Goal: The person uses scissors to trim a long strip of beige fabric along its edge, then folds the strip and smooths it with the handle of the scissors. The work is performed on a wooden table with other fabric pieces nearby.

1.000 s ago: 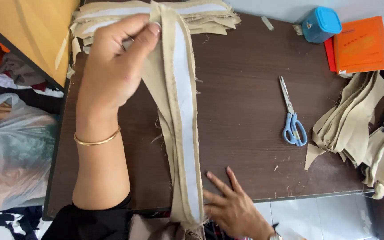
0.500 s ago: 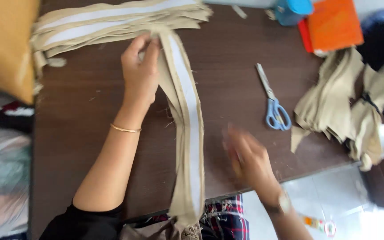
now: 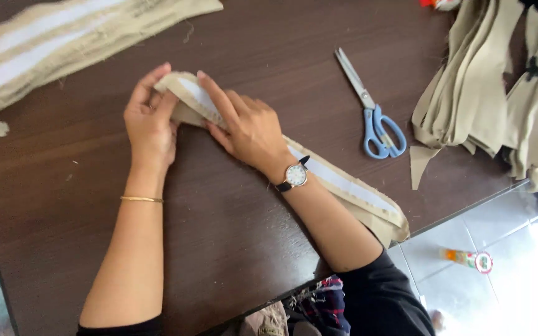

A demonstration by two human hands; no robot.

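A long beige fabric strip with a white band (image 3: 344, 183) lies across the dark brown table (image 3: 231, 249), running from the middle toward the near right edge. My left hand (image 3: 151, 121) grips the strip's far end, which is folded up. My right hand (image 3: 247, 127), with a wristwatch, presses flat on the strip just beside it, fingers stretched toward the fold. Both hands touch the same end of the strip.
A stack of similar beige-and-white strips (image 3: 63, 37) lies at the far left. Blue-handled scissors (image 3: 372, 109) rest to the right of my hands. Bundles of beige fabric pieces (image 3: 499, 93) sit at the right edge. A small bottle (image 3: 468, 258) lies on the tiled floor.
The view has shifted closer. The strip has been pulled off the stack and laid diagonally. My right hand came up from the near edge onto the strip beside my left hand.
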